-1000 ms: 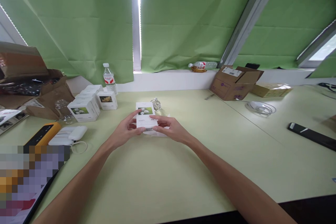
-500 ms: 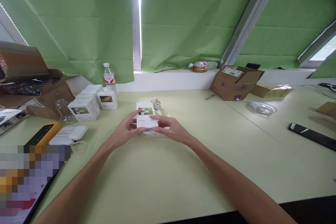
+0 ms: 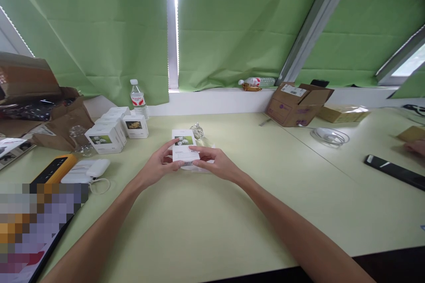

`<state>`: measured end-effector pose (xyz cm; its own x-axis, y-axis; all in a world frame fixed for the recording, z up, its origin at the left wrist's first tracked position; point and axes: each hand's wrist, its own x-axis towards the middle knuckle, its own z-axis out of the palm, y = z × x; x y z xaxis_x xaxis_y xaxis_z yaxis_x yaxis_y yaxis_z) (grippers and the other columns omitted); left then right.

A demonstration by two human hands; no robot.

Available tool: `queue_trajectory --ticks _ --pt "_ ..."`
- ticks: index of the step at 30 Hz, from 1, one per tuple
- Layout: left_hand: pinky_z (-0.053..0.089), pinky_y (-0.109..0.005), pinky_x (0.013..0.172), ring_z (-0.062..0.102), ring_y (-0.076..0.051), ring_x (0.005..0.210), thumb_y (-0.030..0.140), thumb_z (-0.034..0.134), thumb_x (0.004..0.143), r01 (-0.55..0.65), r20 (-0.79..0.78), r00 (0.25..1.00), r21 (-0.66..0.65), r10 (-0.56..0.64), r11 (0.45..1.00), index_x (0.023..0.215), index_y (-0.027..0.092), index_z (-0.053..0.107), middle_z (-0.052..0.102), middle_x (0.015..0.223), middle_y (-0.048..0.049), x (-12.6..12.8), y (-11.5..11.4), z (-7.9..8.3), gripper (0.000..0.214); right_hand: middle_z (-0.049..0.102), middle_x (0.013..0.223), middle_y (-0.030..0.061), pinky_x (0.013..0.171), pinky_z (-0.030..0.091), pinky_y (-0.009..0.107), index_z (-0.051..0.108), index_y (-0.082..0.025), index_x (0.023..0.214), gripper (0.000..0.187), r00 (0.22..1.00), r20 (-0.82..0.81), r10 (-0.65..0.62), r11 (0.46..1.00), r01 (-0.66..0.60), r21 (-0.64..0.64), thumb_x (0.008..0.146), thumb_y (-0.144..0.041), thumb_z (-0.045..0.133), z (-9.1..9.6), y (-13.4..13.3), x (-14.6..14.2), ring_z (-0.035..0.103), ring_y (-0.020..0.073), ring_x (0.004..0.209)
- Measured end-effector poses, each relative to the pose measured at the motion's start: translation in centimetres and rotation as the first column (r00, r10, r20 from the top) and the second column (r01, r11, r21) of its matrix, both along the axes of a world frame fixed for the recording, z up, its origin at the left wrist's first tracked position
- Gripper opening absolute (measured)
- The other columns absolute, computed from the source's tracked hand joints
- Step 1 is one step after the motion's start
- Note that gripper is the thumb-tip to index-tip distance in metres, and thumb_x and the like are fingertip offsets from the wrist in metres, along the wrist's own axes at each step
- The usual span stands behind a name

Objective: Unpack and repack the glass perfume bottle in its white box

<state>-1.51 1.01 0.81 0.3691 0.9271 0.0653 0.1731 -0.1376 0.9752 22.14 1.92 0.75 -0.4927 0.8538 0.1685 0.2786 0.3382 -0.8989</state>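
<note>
Left hand point(image 3: 155, 167) and right hand point(image 3: 216, 164), both gripping

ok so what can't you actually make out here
Head view only:
Small print on the white box: too small to read.
Its near end: covered by the left hand and right hand.
Lower-left corner: pixelated patch.
Another person's hand: cut off by the right edge.
Shiny thing behind the box: partly hidden, unclear.

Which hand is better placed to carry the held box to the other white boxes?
Probably the left hand: it grips the white flower-printed carton, and the row of matching white cartons lies on its side.
</note>
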Motion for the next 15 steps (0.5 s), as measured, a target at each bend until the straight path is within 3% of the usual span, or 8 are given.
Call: queue_trajectory --ticks 15 --pt "0.053 -0.042 0.079 0.061 -0.021 0.087 0.046 0.067 0.074 -0.030 0.002 1.000 0.023 0.030 0.999 0.142 0.032 0.035 0.061 0.103 -0.0056 0.15 -0.12 0.11 0.077 0.069 0.104 0.0061 0.074 0.053 0.033 0.056 -0.024 0.131 0.055 1.000 -0.004 -0.011 1.000 0.011 0.001 0.081 -0.046 0.063 -0.07 0.04 -0.03 0.064 0.0192 0.087"
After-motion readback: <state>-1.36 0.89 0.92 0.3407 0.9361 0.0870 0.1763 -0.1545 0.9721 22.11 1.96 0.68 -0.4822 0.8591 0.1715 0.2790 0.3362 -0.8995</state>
